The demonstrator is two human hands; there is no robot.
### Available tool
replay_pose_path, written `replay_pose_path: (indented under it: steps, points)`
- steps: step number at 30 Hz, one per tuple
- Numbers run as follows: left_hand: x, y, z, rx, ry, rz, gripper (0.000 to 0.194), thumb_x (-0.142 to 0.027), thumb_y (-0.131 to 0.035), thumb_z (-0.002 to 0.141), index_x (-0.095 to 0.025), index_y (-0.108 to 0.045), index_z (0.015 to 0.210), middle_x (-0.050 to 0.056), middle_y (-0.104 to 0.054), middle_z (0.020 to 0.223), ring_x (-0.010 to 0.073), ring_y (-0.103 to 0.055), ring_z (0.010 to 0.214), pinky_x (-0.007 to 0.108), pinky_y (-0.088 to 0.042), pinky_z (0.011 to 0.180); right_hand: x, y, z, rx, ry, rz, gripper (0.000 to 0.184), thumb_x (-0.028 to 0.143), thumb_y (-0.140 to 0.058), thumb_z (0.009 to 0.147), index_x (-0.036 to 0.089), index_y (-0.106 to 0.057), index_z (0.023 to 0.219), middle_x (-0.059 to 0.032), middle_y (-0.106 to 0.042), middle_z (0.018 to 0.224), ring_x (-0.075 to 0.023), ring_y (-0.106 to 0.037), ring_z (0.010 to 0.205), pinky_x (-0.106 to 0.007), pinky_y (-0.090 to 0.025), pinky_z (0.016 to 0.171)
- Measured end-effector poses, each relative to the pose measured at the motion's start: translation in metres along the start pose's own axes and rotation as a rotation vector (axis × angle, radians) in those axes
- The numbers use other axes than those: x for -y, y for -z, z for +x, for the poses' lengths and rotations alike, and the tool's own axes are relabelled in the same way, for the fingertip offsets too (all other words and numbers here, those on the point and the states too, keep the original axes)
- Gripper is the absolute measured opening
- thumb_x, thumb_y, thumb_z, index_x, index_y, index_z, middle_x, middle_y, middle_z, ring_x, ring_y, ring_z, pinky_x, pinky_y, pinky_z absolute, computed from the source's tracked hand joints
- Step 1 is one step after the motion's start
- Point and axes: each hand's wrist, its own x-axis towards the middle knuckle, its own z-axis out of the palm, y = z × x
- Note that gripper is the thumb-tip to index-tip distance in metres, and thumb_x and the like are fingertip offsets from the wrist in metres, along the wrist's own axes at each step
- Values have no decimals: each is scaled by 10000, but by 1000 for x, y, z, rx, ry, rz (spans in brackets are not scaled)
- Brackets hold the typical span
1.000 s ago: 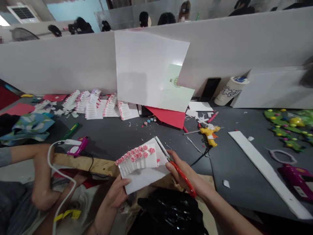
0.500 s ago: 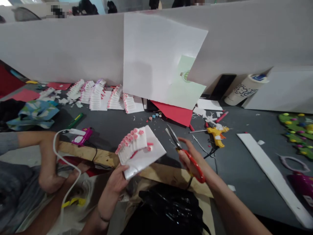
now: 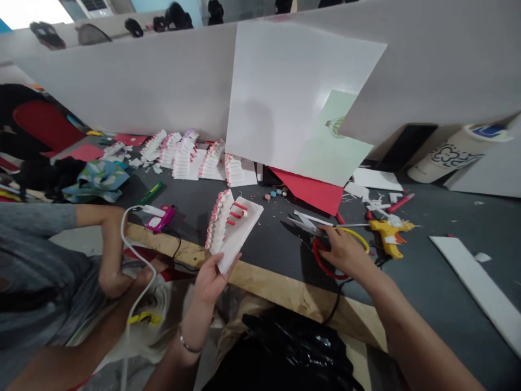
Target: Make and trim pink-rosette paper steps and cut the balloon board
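Note:
My left hand (image 3: 211, 278) grips the lower corner of a white foam-like board (image 3: 242, 231), held tilted above the table's front edge. On the board stands a fanned row of white strips with pink-red tips (image 3: 217, 220), beside several short red sticks (image 3: 236, 215). My right hand (image 3: 344, 250) is over a pair of scissors (image 3: 317, 260) low at the tabletop, fingers curled at the handles. The scissors' blades are spread and point left, next to a white strip (image 3: 315, 218). Part of the handles is hidden under the hand.
A yellow glue gun (image 3: 388, 236) lies right of my right hand, among paper scraps. Similar fanned pieces (image 3: 185, 157) line the back, left of a red sheet (image 3: 315, 190). A patterned cup (image 3: 448, 155) stands back right. Another person's arm (image 3: 112, 244) is at left, near a purple device (image 3: 160, 218).
My right hand has lowered the scissors to the tabletop and their blades have spread. My left hand has turned the board, so the red sticks show more. The view has shifted left.

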Motion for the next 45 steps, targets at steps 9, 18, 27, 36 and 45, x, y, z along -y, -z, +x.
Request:
replay_pose_path:
  steps: [9, 18, 27, 36, 45]
  points:
    - [29, -32, -3, -97, -245, -71, 760, 31, -472, 825, -265, -341, 1513, 67, -638, 1352, 263, -603, 1234, 507, -438, 1104, 42, 17, 2, -41, -56, 465, 355, 455, -509, 909, 184, -657, 1085, -135, -685, 1023, -273, -632, 934, -411, -489, 829]
    - [61, -43, 9, -39, -420, -52, 655, -8, -656, 729, -285, -584, 1318, 37, -694, 1270, 270, -624, 1201, 454, -469, 1066, 147, -17, 43, 156, -352, 1477, 490, 615, -735, 637, 209, -554, 844, 36, -561, 667, -122, -526, 592, -225, -406, 460]
    - [60, -33, 7, 296, -286, 47, 567, -238, -810, 697, -274, -633, 1234, 37, -666, 1299, 300, -535, 1289, 461, -413, 1086, 123, -10, 47, 123, -480, 1565, 486, 569, -816, 531, 197, -581, 736, 44, -556, 626, -89, -459, 504, -233, -361, 425]
    - [27, -8, 9, 364, -20, -23, 680, -684, -566, 808, -265, -560, 1344, 149, -523, 1461, 410, -460, 1333, 699, -366, 1005, 87, -4, 40, 244, -425, 1514, 452, 548, -825, 589, 178, -619, 747, 34, -554, 602, -90, -465, 521, -225, -366, 443]
    - [35, -24, 26, 296, 264, 123, 465, -454, -508, 930, -106, -648, 1205, 169, -731, 1143, 335, -602, 1219, 523, -417, 1060, 78, -3, 24, 303, -313, 1407, 418, 526, -783, 630, 173, -655, 814, 39, -524, 627, -100, -451, 547, -234, -370, 457]
